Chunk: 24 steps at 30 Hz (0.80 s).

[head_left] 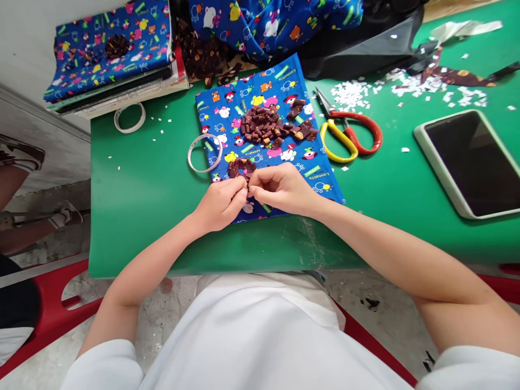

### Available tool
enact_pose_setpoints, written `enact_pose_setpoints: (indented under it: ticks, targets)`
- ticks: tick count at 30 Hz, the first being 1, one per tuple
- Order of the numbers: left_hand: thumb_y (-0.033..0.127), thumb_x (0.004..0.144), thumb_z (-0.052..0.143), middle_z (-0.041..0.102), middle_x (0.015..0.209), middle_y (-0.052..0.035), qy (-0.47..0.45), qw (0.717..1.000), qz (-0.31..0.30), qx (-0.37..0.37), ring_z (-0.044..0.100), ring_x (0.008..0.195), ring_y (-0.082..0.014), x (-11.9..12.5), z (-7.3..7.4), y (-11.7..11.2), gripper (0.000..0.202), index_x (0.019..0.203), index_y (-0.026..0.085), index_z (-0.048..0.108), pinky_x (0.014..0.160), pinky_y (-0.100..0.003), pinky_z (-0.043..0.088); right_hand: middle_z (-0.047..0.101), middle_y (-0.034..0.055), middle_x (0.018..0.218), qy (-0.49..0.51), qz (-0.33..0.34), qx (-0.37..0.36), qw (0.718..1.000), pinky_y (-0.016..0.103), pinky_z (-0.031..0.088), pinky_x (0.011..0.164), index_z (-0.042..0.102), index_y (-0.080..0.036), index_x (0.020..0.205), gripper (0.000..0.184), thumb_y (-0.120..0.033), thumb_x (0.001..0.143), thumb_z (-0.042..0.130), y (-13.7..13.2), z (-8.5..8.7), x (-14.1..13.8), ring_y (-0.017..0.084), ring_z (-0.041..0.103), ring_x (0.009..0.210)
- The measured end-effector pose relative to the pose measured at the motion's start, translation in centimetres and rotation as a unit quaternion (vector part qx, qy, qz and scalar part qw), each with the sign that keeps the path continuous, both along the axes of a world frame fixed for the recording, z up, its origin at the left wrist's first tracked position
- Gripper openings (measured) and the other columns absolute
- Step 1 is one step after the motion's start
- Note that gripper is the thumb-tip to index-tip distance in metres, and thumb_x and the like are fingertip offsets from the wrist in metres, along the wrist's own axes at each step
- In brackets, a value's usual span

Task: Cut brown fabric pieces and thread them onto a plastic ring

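My left hand and my right hand meet at the fingertips over a folded blue cartoon-print cloth. Both are closed in a pinch around a dark brown patterned strip, which curls up in a loop just beyond my fingers. Its lower end is hidden by the fingertips. Farther up the cloth lies a heap of small cut brown patterned pieces, a few loose ones spread to its right. A thin tape roll rests partly on the cloth's left edge, close to my left hand.
Scissors with red and yellow handles lie right of the cloth, near white paper bits. A phone is on the green table at right. Another tape roll lies by stacked books. Another person's legs show at left.
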<state>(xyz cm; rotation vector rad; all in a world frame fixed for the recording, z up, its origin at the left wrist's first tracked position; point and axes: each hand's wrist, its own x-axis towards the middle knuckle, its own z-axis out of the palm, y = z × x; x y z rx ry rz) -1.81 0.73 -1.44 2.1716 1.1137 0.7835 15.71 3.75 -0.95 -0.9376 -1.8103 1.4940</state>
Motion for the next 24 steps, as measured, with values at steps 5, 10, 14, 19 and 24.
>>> enact_pose_setpoints:
  ticks: [5, 10, 14, 19, 24]
  targets:
    - [0.023, 0.094, 0.035, 0.048, 0.061, 0.0033, -0.006, 1.0, -0.001, -0.023, 0.046, 0.054, -0.0105, 0.02, 0.18, -0.01, 0.023, 0.071, 0.02, 0.039, 0.058, -0.023, 0.035, 0.045, -0.0046, 0.047, -0.002, 0.002, -0.01, 1.0, 0.019, 0.028, 0.041, 0.05, -0.018, 0.055, 0.015, -0.026, 0.068, 0.051, 0.05, 0.17, 0.01, 0.004, 0.037, 0.043]
    - [0.023, 0.094, 0.035, 0.05, 0.061, 0.0032, -0.027, 0.998, -0.006, -0.052, 0.048, 0.055, -0.0102, 0.0, 0.21, -0.04, 0.025, 0.07, 0.02, 0.042, 0.059, -0.023, 0.037, 0.044, -0.0051, 0.046, 0.001, 0.008, -0.014, 1.0, 0.019, 0.027, 0.041, 0.05, -0.018, 0.056, 0.015, -0.025, 0.068, 0.052, 0.06, 0.19, 0.16, 0.004, 0.037, 0.043]
    - [0.025, 0.096, 0.037, 0.051, 0.061, 0.0032, -0.033, 0.998, -0.022, -0.054, 0.048, 0.055, -0.0099, -0.13, 0.19, 0.07, 0.027, 0.07, 0.02, 0.042, 0.058, -0.023, 0.037, 0.044, -0.0054, 0.046, 0.006, 0.013, -0.018, 1.0, 0.019, 0.027, 0.041, 0.049, -0.018, 0.056, 0.016, -0.025, 0.069, 0.053, 0.08, 0.18, 0.21, 0.004, 0.037, 0.043]
    - [0.026, 0.096, 0.038, 0.05, 0.061, 0.0032, -0.033, 0.998, -0.029, -0.052, 0.047, 0.055, -0.0099, -0.21, 0.11, 0.16, 0.027, 0.07, 0.02, 0.042, 0.058, -0.023, 0.036, 0.042, -0.0058, 0.046, 0.006, 0.013, -0.02, 1.0, 0.019, 0.026, 0.042, 0.049, -0.017, 0.056, 0.016, -0.025, 0.069, 0.054, 0.13, 0.1, 0.19, 0.004, 0.036, 0.044]
    - [0.028, 0.096, 0.035, 0.052, 0.063, 0.0019, -0.029, 0.996, -0.029, -0.074, 0.05, 0.058, -0.0109, -0.23, 0.12, 0.14, 0.028, 0.071, 0.02, 0.043, 0.06, -0.023, 0.038, 0.042, -0.0058, 0.046, 0.003, 0.017, -0.027, 0.999, 0.019, 0.027, 0.042, 0.049, -0.018, 0.056, 0.016, -0.025, 0.069, 0.054, 0.12, 0.11, 0.23, 0.004, 0.036, 0.044]
